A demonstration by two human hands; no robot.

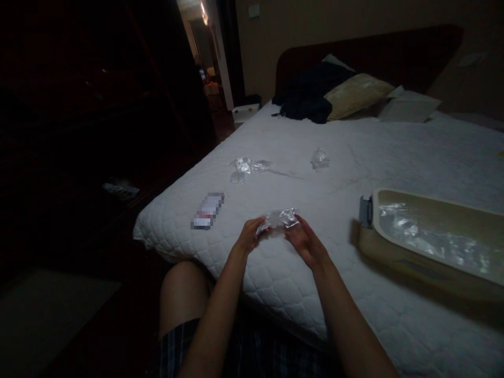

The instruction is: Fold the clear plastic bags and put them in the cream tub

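Between my two hands a clear plastic bag [277,219] is stretched out just above the near edge of the bed. My left hand [249,234] grips its left end, fingers closed. At the other end, my right hand [306,239] pinches the bag between thumb and fingers. Beyond them on the quilted white cover lie a crumpled clear bag [246,165] and a smaller clear bundle [320,158]. To the right stands a beige plastic bin [417,273] with a grey latch, several shiny clear bags inside it.
A phone-like object [208,211], blurred out, lies on the bed [177,220] left of my hands. Dark cloth [311,89] and a yellowish pillow [358,94] are heaped by the headboard [417,44]. A white box [246,112] stands beyond the bed's far left side.
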